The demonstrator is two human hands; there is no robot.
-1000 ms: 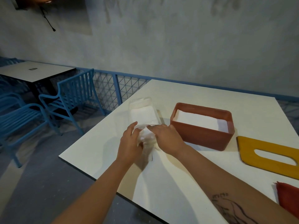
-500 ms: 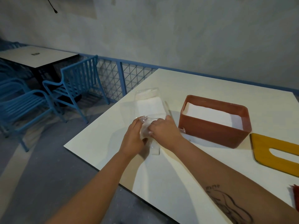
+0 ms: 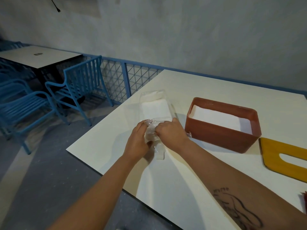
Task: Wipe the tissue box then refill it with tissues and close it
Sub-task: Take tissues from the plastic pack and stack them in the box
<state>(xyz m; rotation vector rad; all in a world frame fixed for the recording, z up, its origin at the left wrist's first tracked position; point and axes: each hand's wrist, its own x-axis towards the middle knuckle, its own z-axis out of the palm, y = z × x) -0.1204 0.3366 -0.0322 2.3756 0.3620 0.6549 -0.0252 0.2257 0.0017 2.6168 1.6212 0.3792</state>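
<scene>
Head view shows the tissue pack [image 3: 156, 108], soft, light and sheathed in slippery clear wrap, lying on the white surface [image 3: 182, 171] just left of the red tissue box [image 3: 221, 138], its near end bunched in the pinching grip of left hand [image 3: 137, 143] and right hand [image 3: 171, 131], best held there.

Grey wall [image 3: 182, 30]; blue chairs [image 3: 78, 87] by 2nd table [image 3: 38, 57]; mesh railing [image 3: 119, 80]; grey floor [image 3: 41, 163].
</scene>
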